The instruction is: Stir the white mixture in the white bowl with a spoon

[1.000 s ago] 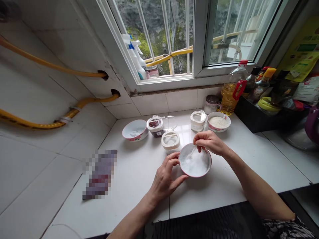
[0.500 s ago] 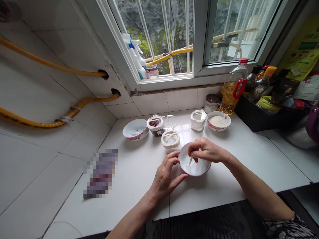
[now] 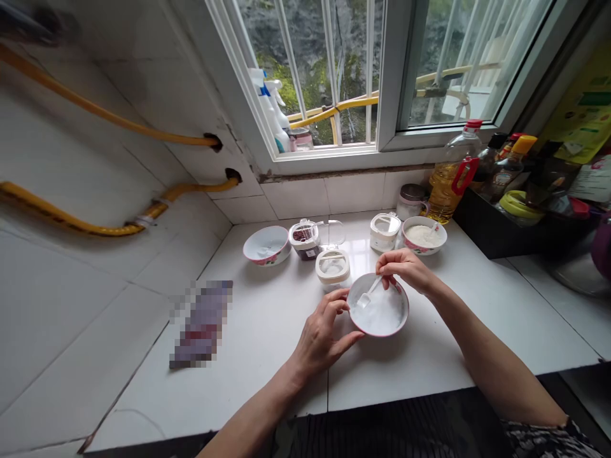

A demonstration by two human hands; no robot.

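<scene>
At the left of the frame, a pixelated patch [image 3: 203,324] covered something on the counter [image 3: 267,381]. Right of it, farther back, stood a flowered bowl [image 3: 275,258], then a jar with dark red contents [image 3: 303,238] and, nearer, a cream-rimmed jar [image 3: 333,267]. Just right of centre, the left hand [image 3: 322,331] was half open, fingers and thumb spread against the left side of the working bowl [image 3: 403,298], which held white powder [image 3: 382,316]. The right hand [image 3: 405,269] was nearly closed, pinching a white spoon [image 3: 366,299] by its handle over that bowl's upper rim. Behind it, a bowl of pale grains [image 3: 421,249] stood toward the right.

The light pinch could let the spoon twist, and a brisk stroke might flick powder over the rim; should the left hand's one-sided hold slacken, the bowl could slide.

Half a second earlier, the right hand covered much of the bowl and the spoon stood steeper; now the hand had drawn back to the rim, baring the spoon's head. The left hand's hold looked unchanged.
</scene>
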